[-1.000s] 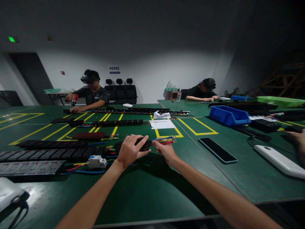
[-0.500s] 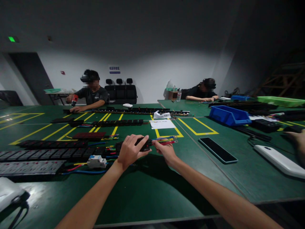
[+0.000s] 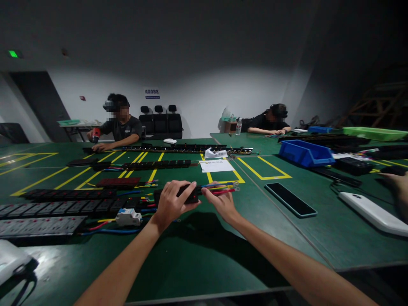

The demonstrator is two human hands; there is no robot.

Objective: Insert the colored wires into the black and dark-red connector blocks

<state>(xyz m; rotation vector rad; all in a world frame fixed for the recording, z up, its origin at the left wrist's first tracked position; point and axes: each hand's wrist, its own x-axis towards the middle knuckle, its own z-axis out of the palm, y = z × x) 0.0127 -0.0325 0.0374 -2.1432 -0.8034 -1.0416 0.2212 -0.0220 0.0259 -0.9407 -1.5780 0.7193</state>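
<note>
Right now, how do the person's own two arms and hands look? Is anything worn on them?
Both forearms are bare up to the bottom edge of the picture: no sleeves show. The left hand and the right hand wear no gloves. No watch, ring or wristband is visible on either wrist or finger. The arms are slim and reach in from the lower edge of the head view.

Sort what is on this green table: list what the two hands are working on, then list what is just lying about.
In hand:
- left hand grips a black socket module
- right hand pinches the coloured wires at its end

Lying about:
- white circuit breaker
- black phone
- white power strip cover
- blue bin
- paper sheet
- rows of socket strips
</note>
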